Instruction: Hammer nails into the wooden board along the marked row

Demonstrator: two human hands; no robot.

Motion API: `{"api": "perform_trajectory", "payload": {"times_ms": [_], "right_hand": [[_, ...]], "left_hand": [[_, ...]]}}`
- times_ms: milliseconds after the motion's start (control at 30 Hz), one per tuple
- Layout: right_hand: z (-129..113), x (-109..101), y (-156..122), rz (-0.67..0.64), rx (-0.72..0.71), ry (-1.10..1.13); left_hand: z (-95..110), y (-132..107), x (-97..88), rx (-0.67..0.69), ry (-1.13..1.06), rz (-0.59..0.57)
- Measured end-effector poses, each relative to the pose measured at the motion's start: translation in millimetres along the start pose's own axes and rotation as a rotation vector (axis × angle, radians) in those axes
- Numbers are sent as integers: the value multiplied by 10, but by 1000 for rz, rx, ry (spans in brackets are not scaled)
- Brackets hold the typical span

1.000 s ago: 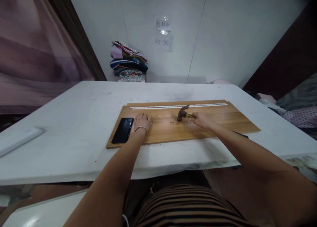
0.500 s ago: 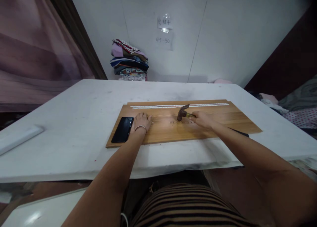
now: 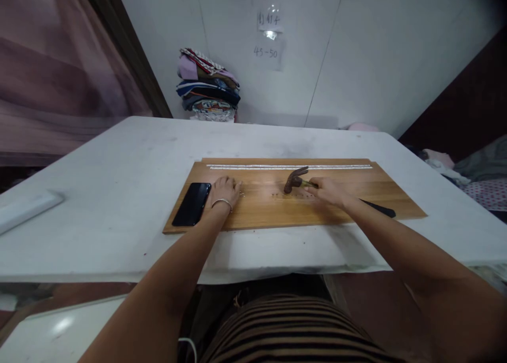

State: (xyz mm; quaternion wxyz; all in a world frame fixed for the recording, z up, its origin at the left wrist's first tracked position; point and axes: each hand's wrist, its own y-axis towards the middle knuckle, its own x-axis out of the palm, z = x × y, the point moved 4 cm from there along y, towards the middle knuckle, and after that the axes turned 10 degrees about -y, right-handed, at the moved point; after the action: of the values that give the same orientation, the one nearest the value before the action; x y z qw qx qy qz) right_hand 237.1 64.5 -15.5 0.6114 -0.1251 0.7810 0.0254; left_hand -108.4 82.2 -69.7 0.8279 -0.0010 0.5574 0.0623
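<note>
My right hand is closed around the handle of a claw hammer, close to its head. The head is at the middle of a wooden board, beside a row of small nails. A black grip end shows past my right wrist, seemingly the hammer's. My left hand, with a bracelet on its wrist, lies flat on the board's left part. Several loose nails lie by its fingertips. Left of this hand rests a black phone.
Two white measuring strips run along the board's far side. The board lies on a white table. Folded cloths are stacked by the wall. A white long object lies at the left edge.
The view has shifted slightly. The hammer stays over the same middle part of the board in my right hand, and more of its black grip shows. My left hand remains in place.
</note>
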Motion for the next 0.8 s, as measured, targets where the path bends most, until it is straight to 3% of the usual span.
{"api": "perform_trajectory", "payload": {"times_ms": [433,800], "right_hand": [[6,-78,-38,-1,-16,33],[-5,-70,-60,-76,-12,41]], "left_hand": [[-44,-11,20,-9,3,1],[-51,-57,-2,-14,21,-21]]}}
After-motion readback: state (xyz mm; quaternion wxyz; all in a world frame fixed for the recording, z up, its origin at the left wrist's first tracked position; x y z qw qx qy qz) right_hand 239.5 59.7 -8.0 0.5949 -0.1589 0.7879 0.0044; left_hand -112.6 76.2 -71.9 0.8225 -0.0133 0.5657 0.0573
